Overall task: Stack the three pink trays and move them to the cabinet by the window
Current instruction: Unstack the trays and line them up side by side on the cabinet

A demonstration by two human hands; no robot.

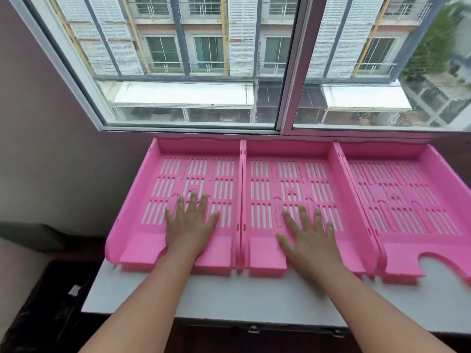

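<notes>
Three pink slotted trays lie side by side on a white cabinet top [254, 299] under the window. My left hand [190, 228] rests flat, fingers spread, on the floor of the left tray [142, 189]. In the middle tray [270, 179] my right hand [307, 236] lies flat the same way, fingers apart. The right tray [407, 189] is untouched and runs out of view at the right edge. Neither hand grips anything.
A sliding window [288, 72] stands right behind the trays, its sill touching their back walls. A plain wall [38, 149] closes the left side. Dark furniture [46, 314] sits low at the left. The cabinet's front edge has metal fittings [253, 328].
</notes>
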